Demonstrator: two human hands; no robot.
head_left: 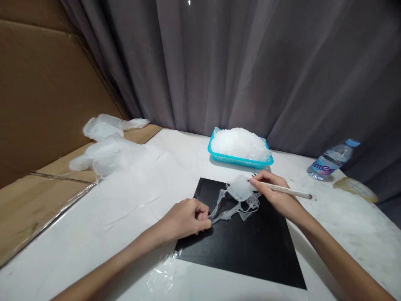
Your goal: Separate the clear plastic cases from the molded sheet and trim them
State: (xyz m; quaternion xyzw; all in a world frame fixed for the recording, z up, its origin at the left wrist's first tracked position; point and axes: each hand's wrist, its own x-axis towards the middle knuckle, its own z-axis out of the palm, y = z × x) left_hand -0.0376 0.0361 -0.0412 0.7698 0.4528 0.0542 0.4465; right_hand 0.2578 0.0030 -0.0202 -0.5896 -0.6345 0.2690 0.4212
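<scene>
A translucent white stringy piece (238, 200) lies stretched over a black mat (247, 246) on the white table. My left hand (187, 218) is closed, pinching the near end of the strands at the mat's left edge. My right hand (275, 193) is closed around a thin pale stick (290, 191), held like a pen, with its tip touching the wider blob of the piece at the mat's far edge.
A turquoise basket (219, 156) heaped with white translucent pieces stands behind the mat. A water bottle (331, 160) lies at the right, with a tape roll (355, 188) beside it. Crumpled clear plastic (108, 146) rests on cardboard (37, 117) at the left. A grey curtain hangs behind.
</scene>
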